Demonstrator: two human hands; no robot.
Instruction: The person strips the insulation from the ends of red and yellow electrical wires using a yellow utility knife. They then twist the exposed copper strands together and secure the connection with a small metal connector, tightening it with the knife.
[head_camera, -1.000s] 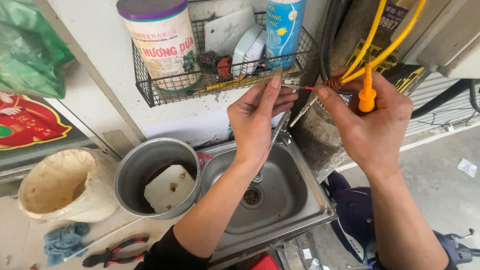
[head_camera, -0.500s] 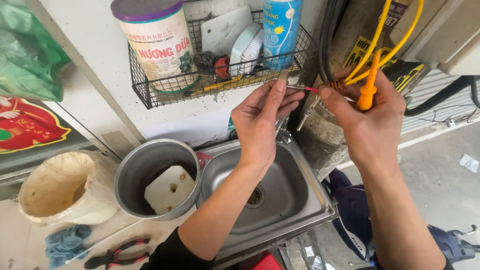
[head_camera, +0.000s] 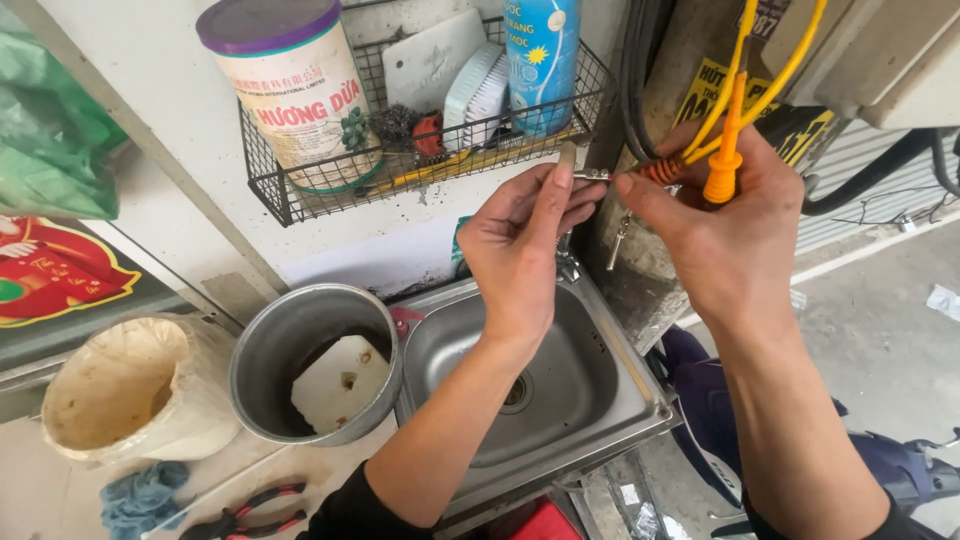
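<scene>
My left hand is raised over the steel sink, and its thumb and fingertips pinch the thin bare end of a wire. My right hand grips an orange-handled screwdriver together with the orange sleeved part of that wire. Yellow cables run up from my right hand toward a grey box at the upper right. The two hands are close, joined by the short wire end between them.
A wire basket on the wall holds a purple-lidded canister, a brush, a blue bottle and small items. A metal pot and a lined bucket stand left of the sink. Pliers and a blue rag lie below.
Both hands have moved slightly up and closer to the wall. The left fingers have shifted along the wire end toward the right hand.
</scene>
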